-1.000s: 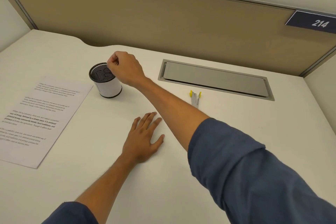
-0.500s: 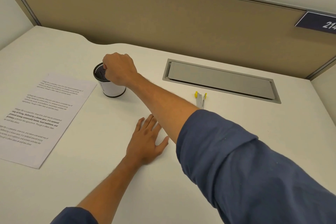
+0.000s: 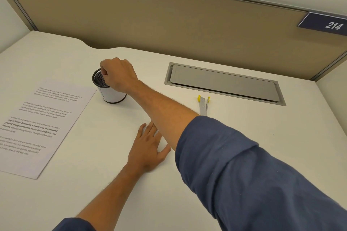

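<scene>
Head view shows the desk (image 3: 244,137) first. On it the mesh cup (image 3: 112,95) stands upright, directly under the right hand (image 3: 118,74), the nearer hand. Its fingers curl over the rim, but I cannot tell if they pinch anything, and the cup's contents are unclear. The left hand (image 3: 146,148) lies flat, well apart.

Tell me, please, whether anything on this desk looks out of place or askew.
Nothing is spilled or damaged. The only stray items are the yellow-tipped grey strips, lying loose on the desk in front of the cable hatch rather than in the mesh cup under the right hand.
</scene>
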The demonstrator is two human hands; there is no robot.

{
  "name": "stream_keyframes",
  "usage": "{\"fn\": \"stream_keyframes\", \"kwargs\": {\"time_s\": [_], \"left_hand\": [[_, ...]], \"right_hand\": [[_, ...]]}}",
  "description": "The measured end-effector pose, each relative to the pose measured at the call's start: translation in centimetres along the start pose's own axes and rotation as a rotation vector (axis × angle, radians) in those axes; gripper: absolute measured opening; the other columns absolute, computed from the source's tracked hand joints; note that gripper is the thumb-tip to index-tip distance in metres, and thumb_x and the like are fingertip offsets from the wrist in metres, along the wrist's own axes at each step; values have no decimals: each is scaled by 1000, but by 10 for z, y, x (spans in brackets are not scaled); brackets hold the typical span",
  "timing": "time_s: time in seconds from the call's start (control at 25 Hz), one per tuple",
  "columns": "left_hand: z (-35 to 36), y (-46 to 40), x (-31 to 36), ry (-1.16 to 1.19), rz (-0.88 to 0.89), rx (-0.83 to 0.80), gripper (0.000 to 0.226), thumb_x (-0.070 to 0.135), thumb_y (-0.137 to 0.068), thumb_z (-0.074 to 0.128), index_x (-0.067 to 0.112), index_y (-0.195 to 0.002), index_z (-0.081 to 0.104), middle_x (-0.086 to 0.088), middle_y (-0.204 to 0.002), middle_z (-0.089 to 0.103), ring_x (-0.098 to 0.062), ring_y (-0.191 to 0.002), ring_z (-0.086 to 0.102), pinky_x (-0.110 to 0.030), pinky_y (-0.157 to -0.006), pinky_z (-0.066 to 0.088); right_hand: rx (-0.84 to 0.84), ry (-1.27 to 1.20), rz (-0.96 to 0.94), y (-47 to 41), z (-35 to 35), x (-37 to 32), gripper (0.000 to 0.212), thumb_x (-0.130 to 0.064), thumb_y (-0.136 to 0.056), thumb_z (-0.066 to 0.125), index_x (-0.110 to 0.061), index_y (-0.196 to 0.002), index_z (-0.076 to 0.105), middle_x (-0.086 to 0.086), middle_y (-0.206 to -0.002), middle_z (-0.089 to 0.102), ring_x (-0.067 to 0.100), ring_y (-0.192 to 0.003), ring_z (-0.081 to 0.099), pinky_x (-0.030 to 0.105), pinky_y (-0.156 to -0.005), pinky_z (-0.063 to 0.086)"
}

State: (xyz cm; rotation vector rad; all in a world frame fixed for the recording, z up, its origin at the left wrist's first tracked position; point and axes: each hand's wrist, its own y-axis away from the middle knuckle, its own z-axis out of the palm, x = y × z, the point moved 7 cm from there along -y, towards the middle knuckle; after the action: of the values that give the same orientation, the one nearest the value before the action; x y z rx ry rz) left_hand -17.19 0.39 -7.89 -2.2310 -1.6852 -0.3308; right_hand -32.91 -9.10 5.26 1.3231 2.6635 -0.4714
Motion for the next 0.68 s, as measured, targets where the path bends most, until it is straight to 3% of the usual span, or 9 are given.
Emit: {"fn": "stream_keyframes", "kwargs": {"time_s": [0.16,0.4,0.48,0.6,0.68], "left_hand": [[7,0,-5,31,-30,-36,94,74,-86,-2,16,-144,44,-9,-151,44,-29,-143,34,-49,-120,19],[12,1,-9,-13,-3,16,65,58,-95,29,24,-150,32,-1,-159,30,-17,-148,20,-40,-123,9],[12,0,-11,-29,-4,12,65,59,-94,28,26,-150,33,2,-160,27,-14,-149,18,-39,-122,8],[12,-1,-10,-41,0,14,65,60,-93,28,27,-149,37,4,-160,27,-13,-148,18,-38,-121,10],[12,-1,-10,-41,3,24,64,59,-93,29,27,-147,39,4,-159,29,-13,-148,20,-37,-121,11]], "right_hand": [[44,-75,26,10,-8,5,18,-17,-86,54,-17,-98,67,-4,-95,70,21,-89,61,32,-76,43],[235,-490,157,87,-38,47,15,-20,-88,61,-14,-98,69,-2,-91,72,16,-84,64,34,-76,52],[276,-569,230,126,-44,73,14,-22,-88,62,-17,-99,69,-6,-90,72,8,-83,65,28,-78,53],[344,-671,368,191,-48,120,9,-16,-86,65,-17,-93,71,-10,-85,71,-3,-77,62,8,-70,43],[374,-690,478,235,-48,155,9,-11,-85,66,-17,-88,71,-12,-82,69,-6,-72,60,8,-66,41]]}}
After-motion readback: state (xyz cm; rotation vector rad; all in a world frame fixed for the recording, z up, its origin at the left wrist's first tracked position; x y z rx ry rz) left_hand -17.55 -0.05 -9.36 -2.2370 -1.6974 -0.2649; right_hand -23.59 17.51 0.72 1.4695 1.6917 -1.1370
